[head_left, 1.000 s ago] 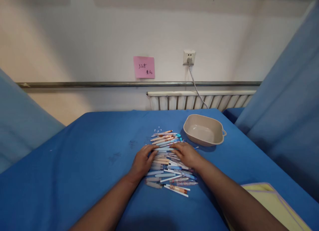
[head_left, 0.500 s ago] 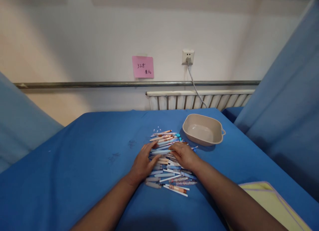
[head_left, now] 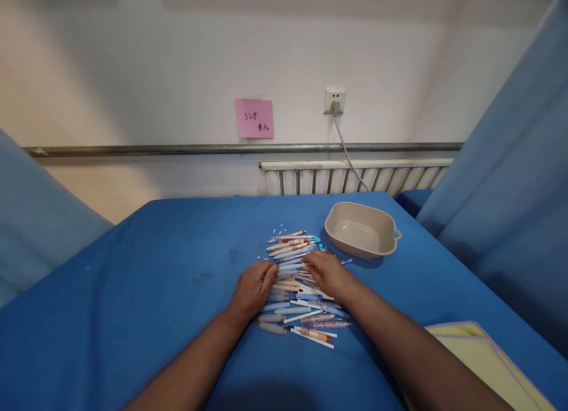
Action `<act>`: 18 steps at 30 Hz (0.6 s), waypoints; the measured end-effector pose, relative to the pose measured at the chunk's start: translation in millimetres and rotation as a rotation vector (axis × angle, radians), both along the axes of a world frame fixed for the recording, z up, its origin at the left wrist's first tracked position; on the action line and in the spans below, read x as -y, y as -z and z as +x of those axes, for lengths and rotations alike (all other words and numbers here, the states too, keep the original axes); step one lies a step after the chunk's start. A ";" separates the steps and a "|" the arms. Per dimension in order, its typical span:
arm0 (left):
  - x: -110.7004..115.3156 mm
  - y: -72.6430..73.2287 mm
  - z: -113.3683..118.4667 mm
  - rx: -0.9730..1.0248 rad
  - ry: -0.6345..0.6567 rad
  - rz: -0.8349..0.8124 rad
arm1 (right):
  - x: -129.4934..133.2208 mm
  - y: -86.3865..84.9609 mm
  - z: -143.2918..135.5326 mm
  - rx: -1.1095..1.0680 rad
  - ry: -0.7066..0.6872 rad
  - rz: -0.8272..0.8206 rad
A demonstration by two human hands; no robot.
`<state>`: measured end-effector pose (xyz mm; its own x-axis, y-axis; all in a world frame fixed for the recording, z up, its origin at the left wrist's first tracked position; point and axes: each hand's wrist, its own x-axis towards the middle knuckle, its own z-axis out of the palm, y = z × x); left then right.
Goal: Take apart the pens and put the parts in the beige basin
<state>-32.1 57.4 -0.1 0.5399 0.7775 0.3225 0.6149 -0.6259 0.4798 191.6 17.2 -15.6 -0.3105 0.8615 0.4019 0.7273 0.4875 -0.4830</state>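
Observation:
Many pens (head_left: pixel 310 311) lie in a loose pile on the blue-covered table (head_left: pixel 146 293), most of them roughly side to side. At the pile's left edge my left hand (head_left: pixel 254 285) is closed, thumb and fingers pressed together on the left end of a light blue pen (head_left: pixel 290 268). My right hand (head_left: pixel 327 272) rests over the right side of the pile, its fingers bent and closed at that pen's other end. My palms and fingers hide some of the pens beneath.
A beige basin (head_left: pixel 362 230) with nothing in it stands behind and right of the pile. A folded yellow cloth (head_left: pixel 481 361) lies at the front right. Small white bits (head_left: pixel 280 229) are behind the pens. Blue curtains (head_left: pixel 510 180) hang at both sides.
My left hand has drawn slightly left and down, and its spread thumb and fingers have come together. My right hand has barely moved.

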 end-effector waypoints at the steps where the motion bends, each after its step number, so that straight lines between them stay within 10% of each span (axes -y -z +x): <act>1: -1.1 -0.3 -0.7 -0.015 -0.041 -0.018 | -0.7 0.6 1.4 -0.001 0.012 -0.001; 13: -11.1 1.1 -5.0 0.104 -0.236 -0.015 | -2.4 -6.6 12.0 0.194 0.341 -0.117; 18: -6.1 0.6 -3.0 0.099 -0.105 -0.040 | 0.4 -9.9 4.6 0.118 0.281 -0.089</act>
<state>-35.1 63.5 -0.8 0.4223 0.8412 0.3377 0.6243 -0.5400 0.5644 196.1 16.8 -5.7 -0.0952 0.9503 0.2966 0.8814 0.2189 -0.4186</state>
